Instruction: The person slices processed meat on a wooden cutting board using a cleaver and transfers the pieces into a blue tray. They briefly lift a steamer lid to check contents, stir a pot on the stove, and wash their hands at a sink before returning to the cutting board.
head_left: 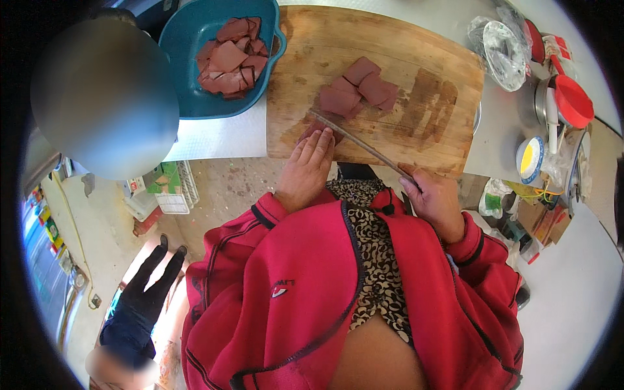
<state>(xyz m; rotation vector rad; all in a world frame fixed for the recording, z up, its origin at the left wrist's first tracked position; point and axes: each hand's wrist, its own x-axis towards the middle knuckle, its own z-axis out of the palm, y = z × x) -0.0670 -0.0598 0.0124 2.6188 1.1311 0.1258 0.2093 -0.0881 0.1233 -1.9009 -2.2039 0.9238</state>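
Observation:
My right hand [434, 200] is closed around the handle of a knife [364, 145], whose blade slants up and left over the wooden cutting board [422, 49]. With its fingers close together, my left hand [304, 166] presses down a smooth reddish-brown block of food [312, 128] near the board's front edge. The blade lies right beside those fingertips, and the hand covers much of the block. Several flat reddish-brown slices [339, 99] lie overlapping just beyond the knife. More slices [227, 58] are heaped in a blue plastic basin [179, 78] left of the board.
A dark wet patch [426, 104] marks the board's right part. Along the right stand a plastic-wrapped dish [504, 55], a red strainer or bowl [573, 101] and a small bowl with something yellow [531, 158]. Another person [140, 312] is at lower left; a blurred round shape covers the upper left.

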